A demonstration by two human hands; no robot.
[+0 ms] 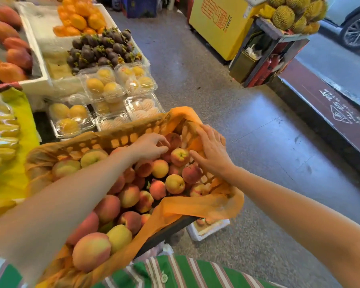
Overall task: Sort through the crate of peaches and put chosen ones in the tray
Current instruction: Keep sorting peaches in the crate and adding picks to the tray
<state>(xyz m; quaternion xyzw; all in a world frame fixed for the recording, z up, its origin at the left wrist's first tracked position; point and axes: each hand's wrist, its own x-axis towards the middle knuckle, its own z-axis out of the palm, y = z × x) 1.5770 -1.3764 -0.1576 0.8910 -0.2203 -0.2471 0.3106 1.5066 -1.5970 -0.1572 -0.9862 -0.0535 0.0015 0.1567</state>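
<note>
While both bare arms reach in, the crate [112, 140] of peaches, lined with orange plastic [206, 204], sits heaped and open.

Left of the crate lie bananas [0, 129] on yellow cloth; behind the crate stand clear clamshell boxes [104, 84] of yellow fruit. At the crate's far end the left hand [149, 145] curls its fingers loosely down among the fruit, gripping nothing that can be seen. Just right of it sits a red-and-yellow peach [180, 156], stem dimple up. The right hand [211, 151] is spread flat and open beside that peach, near the crate's right wall. Below the crate's right edge a white foam tray [208, 229] rests on the floor, holding a few peaches.
</note>
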